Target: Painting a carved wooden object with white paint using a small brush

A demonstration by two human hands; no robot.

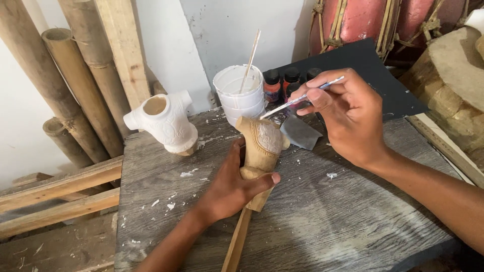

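Observation:
My left hand [229, 189] grips a carved tan wooden figure [261, 146] mounted on a wooden stick [238, 239], held upright over the grey wooden table [312, 216]. Part of the carving's upper side is coated white. My right hand [345, 113] pinches a thin paintbrush [302, 96], whose tip touches the top of the carving. Just behind stands a white plastic cup [242, 95] with a thin stick [250, 59] standing in it.
A white-painted carved torso piece [164, 123] stands at the table's back left. Small paint bottles [290, 80] sit behind the cup, beside a dark sheet [373, 75]. Bamboo poles [65, 75] and planks lean at left; a log block [454, 80] is at right.

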